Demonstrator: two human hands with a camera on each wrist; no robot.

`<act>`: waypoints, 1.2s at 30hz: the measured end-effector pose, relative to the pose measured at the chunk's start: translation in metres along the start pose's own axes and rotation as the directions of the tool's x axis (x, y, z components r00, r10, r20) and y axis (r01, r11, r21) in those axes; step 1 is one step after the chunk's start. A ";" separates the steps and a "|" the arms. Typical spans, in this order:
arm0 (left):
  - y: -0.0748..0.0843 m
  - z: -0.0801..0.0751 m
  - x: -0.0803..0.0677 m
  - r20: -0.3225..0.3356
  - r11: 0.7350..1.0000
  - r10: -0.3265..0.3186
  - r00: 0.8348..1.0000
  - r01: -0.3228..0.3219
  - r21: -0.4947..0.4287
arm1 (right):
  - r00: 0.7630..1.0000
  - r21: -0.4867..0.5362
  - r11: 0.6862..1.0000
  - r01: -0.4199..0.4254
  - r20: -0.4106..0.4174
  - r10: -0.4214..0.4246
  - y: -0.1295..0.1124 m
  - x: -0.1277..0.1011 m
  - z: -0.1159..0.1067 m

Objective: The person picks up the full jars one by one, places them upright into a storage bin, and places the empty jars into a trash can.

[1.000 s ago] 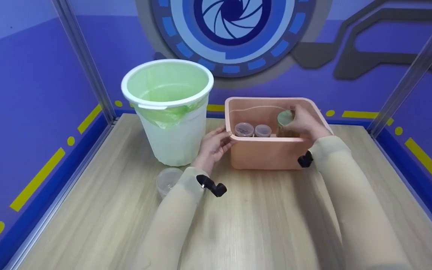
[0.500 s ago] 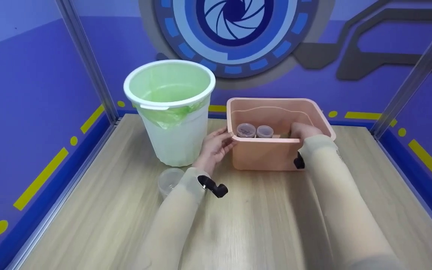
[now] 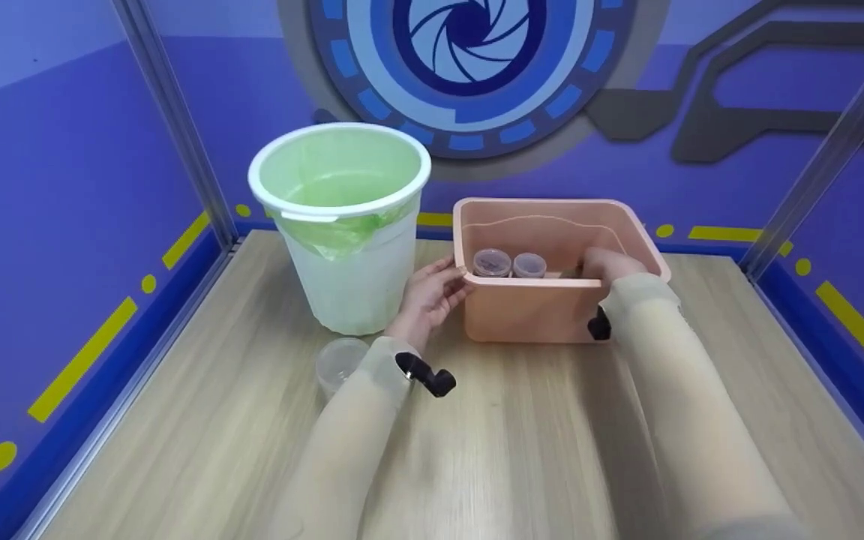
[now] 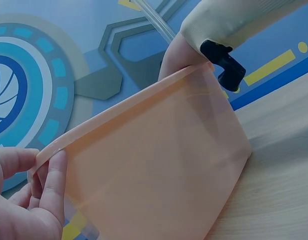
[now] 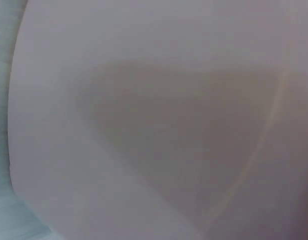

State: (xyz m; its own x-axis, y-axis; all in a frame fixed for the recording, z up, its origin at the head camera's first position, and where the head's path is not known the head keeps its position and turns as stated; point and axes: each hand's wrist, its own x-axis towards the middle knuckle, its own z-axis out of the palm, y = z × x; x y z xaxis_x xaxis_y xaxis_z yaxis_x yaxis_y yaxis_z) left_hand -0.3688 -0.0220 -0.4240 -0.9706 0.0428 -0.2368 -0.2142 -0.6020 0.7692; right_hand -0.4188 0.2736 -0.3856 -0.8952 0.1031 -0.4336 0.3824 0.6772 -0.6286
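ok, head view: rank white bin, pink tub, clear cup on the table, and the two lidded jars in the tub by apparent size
1. white bin
2. pink tub, close behind
3. clear cup, partly hidden by the left sleeve
4. two lidded jars: alike, unranked; only their tops show

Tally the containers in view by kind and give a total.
Bin: 1
Pink tub: 1
Jars seen in the tub: 2
Clear cup on the table: 1
Total: 5
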 end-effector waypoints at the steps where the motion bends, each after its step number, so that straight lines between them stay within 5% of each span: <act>1: 0.000 0.000 0.000 0.001 1.000 -0.001 1.000 0.001 -0.001 | 0.997 -0.080 0.994 0.070 0.017 -0.069 0.000 0.004 -0.001; 5: 0.000 -0.001 -0.001 -0.003 1.000 0.001 1.000 -0.001 -0.007 | 0.944 -0.265 0.911 0.316 -0.006 -0.330 -0.010 0.017 0.000; 7: 0.000 -0.001 -0.004 -0.020 1.000 0.003 1.000 -0.004 -0.013 | 0.916 -0.220 0.905 0.365 -0.089 -0.391 -0.018 0.019 0.004; 13: -0.002 -0.006 -0.029 -0.099 0.998 0.020 0.995 -0.013 0.066 | 0.777 0.016 0.822 0.569 -0.339 -0.531 -0.053 0.007 0.026; 17: 0.003 -0.028 -0.063 0.031 0.956 0.162 0.986 -0.164 0.243 | 0.749 0.234 0.736 0.636 -0.419 -0.514 -0.078 -0.012 0.040; 19: 0.009 -0.045 -0.082 0.139 0.889 0.299 0.944 -0.328 0.319 | 0.763 0.344 0.689 0.637 -0.404 -0.504 -0.092 -0.024 0.046; 22: 0.022 -0.077 -0.106 0.238 0.750 0.489 0.839 -0.544 0.376 | 0.815 0.551 0.605 0.575 -0.320 -0.483 -0.110 -0.043 0.055; 25: 0.034 -0.112 -0.119 0.249 0.640 0.609 0.753 -0.652 0.407 | 0.867 0.761 0.489 0.426 -0.189 -0.461 -0.125 -0.060 0.064; 27: 0.040 -0.136 -0.122 0.231 0.588 0.645 0.728 -0.666 0.459 | 0.883 0.856 0.413 0.310 -0.099 -0.459 -0.133 -0.068 0.071; 28: 0.042 -0.148 -0.121 0.221 0.574 0.645 0.731 -0.655 0.492 | 0.887 0.889 0.381 0.253 -0.056 -0.459 -0.138 -0.072 0.074; 30: 0.044 -0.171 -0.120 0.201 0.572 0.613 0.764 -0.605 0.553 | 0.889 0.927 0.339 0.160 0.014 -0.457 -0.146 -0.077 0.081; 34: 0.043 -0.205 -0.116 0.197 0.605 0.464 0.863 -0.472 0.641 | 0.892 0.945 0.319 0.068 0.086 -0.444 -0.163 -0.085 0.094; 36: 0.041 -0.214 -0.115 0.210 0.620 0.381 0.900 -0.417 0.665 | 0.894 0.944 0.326 0.060 0.095 -0.439 -0.171 -0.087 0.099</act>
State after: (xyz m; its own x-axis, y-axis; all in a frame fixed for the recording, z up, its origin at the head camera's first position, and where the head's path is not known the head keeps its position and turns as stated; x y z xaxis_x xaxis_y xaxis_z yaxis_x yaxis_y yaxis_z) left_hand -0.2430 -0.2225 -0.4925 -0.9786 -0.0240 0.2045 0.1994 0.1388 0.9700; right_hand -0.3834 0.0766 -0.3045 -0.9459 -0.2743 -0.1730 0.2872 -0.4606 -0.8399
